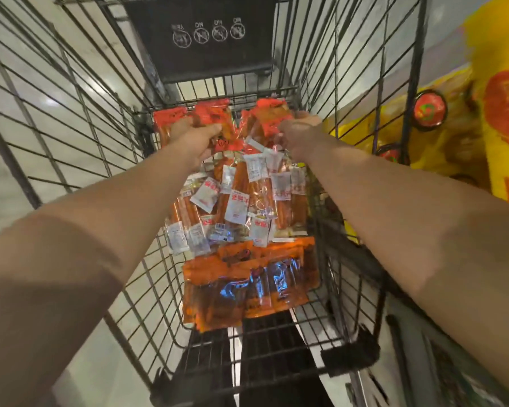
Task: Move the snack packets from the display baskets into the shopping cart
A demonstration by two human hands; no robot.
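Looking straight down into a black wire shopping cart (80,118). Its left wall of bars slopes in toward the bottom, so the floor of the cart is a narrow strip and the two arms fill most of the width up top.

Left hand (199,136) is clenched around a bunch of red-topped snack packets (185,118), holding them at the far end of the cart, pretty much against the end grid. Below and between the arms, loose packets (238,207) with white labels and orange sticks inside already lie in a heap on the cart floor, long axes mostly running along the cart's length, a few skewed. Nearer the camera sits a flatter stack of orange packets (247,283), reaching both side walls, so no spare room there.

Right hand (299,133) is closed on a second bunch of red-topped packets (272,117), just beside the first bunch, red header ends pointing away.

Outside the right wall there's a yellow display (488,92) with red print, close against the bars.
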